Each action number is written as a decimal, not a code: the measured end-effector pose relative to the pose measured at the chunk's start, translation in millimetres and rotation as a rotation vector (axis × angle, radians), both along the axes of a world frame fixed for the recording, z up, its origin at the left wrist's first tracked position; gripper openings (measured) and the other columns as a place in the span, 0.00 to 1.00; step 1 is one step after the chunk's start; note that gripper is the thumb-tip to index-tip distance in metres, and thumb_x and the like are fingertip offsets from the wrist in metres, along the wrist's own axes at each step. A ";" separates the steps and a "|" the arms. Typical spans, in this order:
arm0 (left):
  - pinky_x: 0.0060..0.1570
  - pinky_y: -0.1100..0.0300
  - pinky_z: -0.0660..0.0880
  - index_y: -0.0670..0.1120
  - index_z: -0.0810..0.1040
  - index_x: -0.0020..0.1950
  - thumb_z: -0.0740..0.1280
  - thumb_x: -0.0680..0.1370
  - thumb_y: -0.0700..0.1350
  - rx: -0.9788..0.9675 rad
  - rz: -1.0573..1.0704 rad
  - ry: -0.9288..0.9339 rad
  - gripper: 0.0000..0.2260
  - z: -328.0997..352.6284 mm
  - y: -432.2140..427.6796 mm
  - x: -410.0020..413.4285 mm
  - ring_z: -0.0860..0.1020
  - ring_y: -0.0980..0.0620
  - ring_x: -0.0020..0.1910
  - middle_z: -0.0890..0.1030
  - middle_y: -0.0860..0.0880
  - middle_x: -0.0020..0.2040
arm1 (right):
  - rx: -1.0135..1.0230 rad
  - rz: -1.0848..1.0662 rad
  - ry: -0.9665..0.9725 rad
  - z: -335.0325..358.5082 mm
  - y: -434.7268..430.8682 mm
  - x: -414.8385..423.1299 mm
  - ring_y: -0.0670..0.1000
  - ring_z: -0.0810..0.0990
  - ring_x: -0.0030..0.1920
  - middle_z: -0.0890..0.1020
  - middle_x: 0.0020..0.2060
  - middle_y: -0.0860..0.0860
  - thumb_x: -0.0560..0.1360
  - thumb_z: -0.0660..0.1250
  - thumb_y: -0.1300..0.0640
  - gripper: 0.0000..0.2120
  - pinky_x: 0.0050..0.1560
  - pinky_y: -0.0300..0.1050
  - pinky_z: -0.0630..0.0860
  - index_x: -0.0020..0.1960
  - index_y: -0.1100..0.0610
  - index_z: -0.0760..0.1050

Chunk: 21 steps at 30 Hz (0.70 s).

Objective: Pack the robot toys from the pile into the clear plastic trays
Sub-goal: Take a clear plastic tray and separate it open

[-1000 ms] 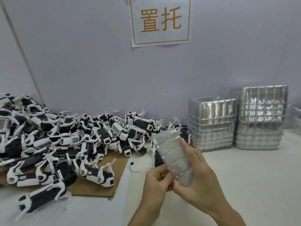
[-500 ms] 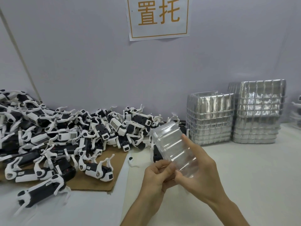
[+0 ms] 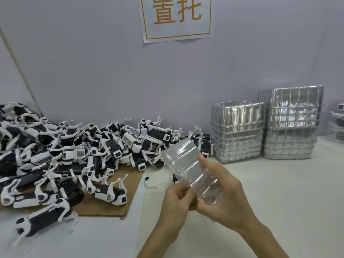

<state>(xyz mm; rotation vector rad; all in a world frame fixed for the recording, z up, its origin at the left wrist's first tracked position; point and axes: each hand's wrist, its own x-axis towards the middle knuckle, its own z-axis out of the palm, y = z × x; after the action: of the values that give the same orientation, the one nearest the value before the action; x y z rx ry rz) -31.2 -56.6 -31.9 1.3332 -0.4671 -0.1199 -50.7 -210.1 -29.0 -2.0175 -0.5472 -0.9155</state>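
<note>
**A:** How far along is the packing?

**B:** By judgement, it is near the beginning. The pile of robot toys [image 3: 74, 161] is large. It lies on the left part of the surface [image 3: 279, 192], partly on a sheet of cardboard [image 3: 104, 207]. No toy sits in the tray that the person holds.

**A:** And the other trays?

**B:** 2 stacks of clear plastic trays stand at the right, against the wall. The lower stack [image 3: 237, 131] is just beside the pile, and the taller stack [image 3: 292, 123] is on its right. At the far right edge a toy seems to lie in clear plastic, but the picture cuts it off, so one cannot tell if it is packed.

**A:** What do the hands hold?

**B:** Both hold 1 clear tray [image 3: 188, 164] in the air above the surface, in front of the pile. The tray is tilted, with its far end raised toward the toys. The left hand [image 3: 175, 203] pinches the near end with its thumb and curled fingers. The right hand [image 3: 223, 194] grasps the tray from the right side and from below, and its forefinger lies stretched on the upper face.

**A:** Is it only 1 tray, or 2 nested together?

**B:** One cannot tell, because the plastic is transparent. Probably the person prepares this tray, and then a toy must come from the pile. Almost all the work remains.
</note>
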 end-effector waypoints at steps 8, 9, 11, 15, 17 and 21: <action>0.37 0.54 0.83 0.39 0.84 0.49 0.63 0.82 0.35 -0.001 0.001 0.055 0.10 -9.6 -10.8 2.5 0.86 0.41 0.41 0.86 0.39 0.43 | -0.115 -0.151 -0.085 12.4 -22.7 1.3 0.42 0.79 0.49 0.77 0.54 0.43 0.59 0.78 0.55 0.44 0.45 0.28 0.74 0.74 0.48 0.70; 0.36 0.54 0.83 0.39 0.83 0.49 0.64 0.81 0.35 0.000 0.009 0.064 0.08 -10.7 -6.4 4.6 0.86 0.41 0.38 0.86 0.39 0.42 | -0.065 -0.212 -0.123 15.7 -32.0 0.8 0.43 0.80 0.46 0.78 0.53 0.42 0.60 0.78 0.55 0.43 0.41 0.28 0.75 0.73 0.50 0.71; 0.35 0.54 0.82 0.37 0.82 0.47 0.65 0.80 0.35 -0.026 0.064 0.118 0.06 -12.5 9.3 16.7 0.84 0.43 0.35 0.84 0.38 0.39 | 0.199 -0.418 -0.207 21.9 -62.6 -2.9 0.43 0.81 0.42 0.79 0.51 0.38 0.62 0.78 0.60 0.41 0.38 0.29 0.76 0.74 0.48 0.70; 0.32 0.56 0.80 0.37 0.81 0.49 0.68 0.73 0.43 -0.215 0.117 0.291 0.10 -11.3 33.8 36.3 0.83 0.47 0.35 0.83 0.42 0.37 | 0.348 -0.860 -0.259 24.0 -103.9 -10.3 0.49 0.78 0.51 0.76 0.63 0.49 0.64 0.80 0.57 0.44 0.54 0.43 0.78 0.75 0.47 0.65; 0.31 0.58 0.80 0.38 0.81 0.48 0.69 0.71 0.44 -0.255 0.097 0.350 0.10 -14.5 29.1 35.5 0.84 0.48 0.34 0.83 0.43 0.36 | 0.125 -0.994 -0.176 18.5 -100.5 -4.5 0.59 0.77 0.58 0.78 0.63 0.54 0.62 0.82 0.56 0.46 0.59 0.57 0.71 0.76 0.50 0.65; 0.33 0.59 0.80 0.38 0.80 0.51 0.69 0.72 0.45 -0.277 0.066 0.379 0.12 -20.9 25.1 30.4 0.84 0.50 0.34 0.84 0.44 0.37 | -0.151 -0.961 0.247 0.1 -97.1 2.3 0.56 0.67 0.71 0.77 0.66 0.52 0.60 0.80 0.65 0.48 0.73 0.58 0.50 0.75 0.46 0.65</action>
<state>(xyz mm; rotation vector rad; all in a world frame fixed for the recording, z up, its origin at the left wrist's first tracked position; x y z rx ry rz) -0.8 -31.6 -52.8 1.0221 -0.1124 -0.2395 -48.4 -307.2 -28.8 -2.5028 0.5747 -1.1421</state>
